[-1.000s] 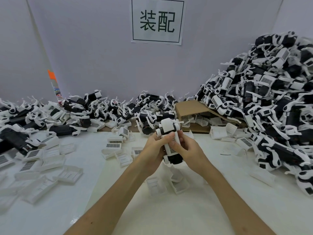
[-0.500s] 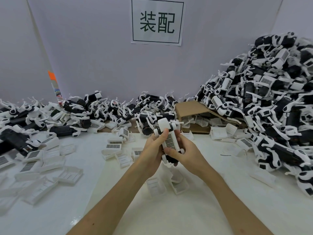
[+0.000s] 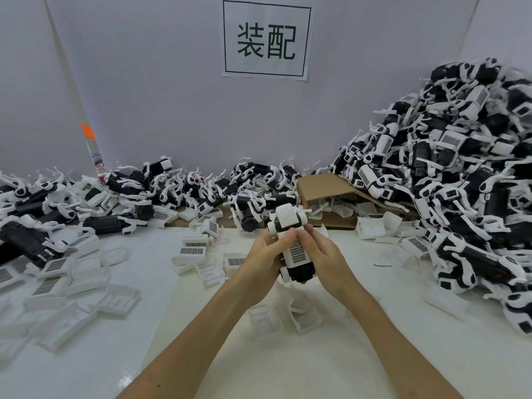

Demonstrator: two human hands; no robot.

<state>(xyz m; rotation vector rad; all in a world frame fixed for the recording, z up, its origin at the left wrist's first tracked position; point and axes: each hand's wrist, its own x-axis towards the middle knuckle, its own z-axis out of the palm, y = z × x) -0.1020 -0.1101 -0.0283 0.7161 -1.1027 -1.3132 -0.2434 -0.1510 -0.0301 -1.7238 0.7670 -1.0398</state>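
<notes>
Sign "装配" above black-white device

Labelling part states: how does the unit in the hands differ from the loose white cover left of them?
Colour: the unit is black and white; the loose cover is all white.
Shape: the unit is a thick block; the loose cover is a shallow tray.
Pose: left hand and right hand hold the unit above the table; the loose cover lies on it.
Both carry a dark grid patch.

A black-and-white plastic toy unit with a grilled white cover stands tilted, its lower body wrapped by fingers, white top above the fingertips.
</notes>
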